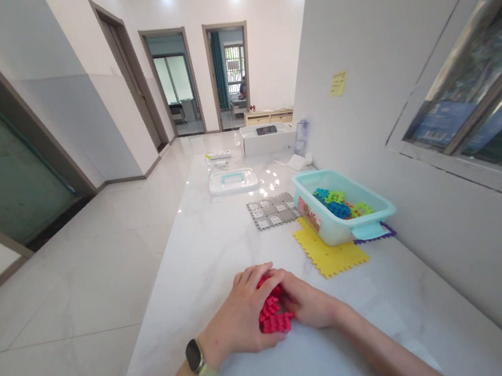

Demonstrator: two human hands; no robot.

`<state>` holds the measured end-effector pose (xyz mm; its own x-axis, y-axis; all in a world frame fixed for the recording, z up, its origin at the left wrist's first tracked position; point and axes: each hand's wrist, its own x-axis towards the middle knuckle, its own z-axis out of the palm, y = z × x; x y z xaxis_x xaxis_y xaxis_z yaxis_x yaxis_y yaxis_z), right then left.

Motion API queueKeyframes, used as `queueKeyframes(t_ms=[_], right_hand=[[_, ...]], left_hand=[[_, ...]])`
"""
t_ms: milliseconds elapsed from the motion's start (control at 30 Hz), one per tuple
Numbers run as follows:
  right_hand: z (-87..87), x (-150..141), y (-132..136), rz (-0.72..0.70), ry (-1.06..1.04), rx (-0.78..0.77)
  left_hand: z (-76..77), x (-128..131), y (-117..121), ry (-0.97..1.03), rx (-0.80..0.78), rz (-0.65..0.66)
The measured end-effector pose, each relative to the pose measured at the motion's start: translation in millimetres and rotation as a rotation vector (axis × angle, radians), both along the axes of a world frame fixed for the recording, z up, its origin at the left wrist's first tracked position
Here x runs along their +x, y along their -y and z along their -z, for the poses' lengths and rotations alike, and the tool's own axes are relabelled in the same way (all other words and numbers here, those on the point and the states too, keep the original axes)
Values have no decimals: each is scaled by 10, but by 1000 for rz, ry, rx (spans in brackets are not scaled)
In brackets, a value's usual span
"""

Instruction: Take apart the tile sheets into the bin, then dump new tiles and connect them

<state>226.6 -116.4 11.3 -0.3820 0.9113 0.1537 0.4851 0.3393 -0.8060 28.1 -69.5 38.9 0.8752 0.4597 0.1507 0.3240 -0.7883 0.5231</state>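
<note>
My left hand [241, 313], with a smartwatch [195, 358] on its wrist, curls over a stack of pinkish-red interlocking plastic pieces [273, 314]. My right hand [308, 301] presses the stack from the other side, and the fingers of both hands meet above it. Part of the stack is hidden by my fingers. Beyond my hands lie a yellow textured mat piece [328, 251] and a grey patterned tile [272, 210]. A teal plastic bin [344, 208] holds blue, green and yellow pieces [336, 202], with a purple piece [375, 233] showing under its corner.
Everything stands on a long white marble counter [195, 254], with a wall along its right side. Farther along are a white tray [233, 181], a white box [268, 138] and a clear bottle [301, 137]. A tiled floor lies beyond the left edge.
</note>
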Motion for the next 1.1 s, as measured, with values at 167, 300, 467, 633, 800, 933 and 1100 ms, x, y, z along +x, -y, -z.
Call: queueKeyframes(t_ms=[167,300,467,633,800,933,1100], right_hand=[[23,46,47,-39,-68,-73],[-70,41,77,-81,-161,-94],[-172,27,72,-82,-222,-103],[-23,-22,44,95,-271,-100],[57,-36,26,191,-180,-70],[-68,12,47,172,-211,-123],[-85,8,99,-59,-281,-232]], left_hand=[[87,-55,-57,-54,-64,1],[61,-67,-74,-30,-87,-5],[5,-48,-58,28,-105,-13],[5,-39,-48,24,-97,-51],[-48,-29,-36,8,-107,-88],[-80,-42,-40,-8,-111,-114],[-65,-53,-40,16,-135,-145]])
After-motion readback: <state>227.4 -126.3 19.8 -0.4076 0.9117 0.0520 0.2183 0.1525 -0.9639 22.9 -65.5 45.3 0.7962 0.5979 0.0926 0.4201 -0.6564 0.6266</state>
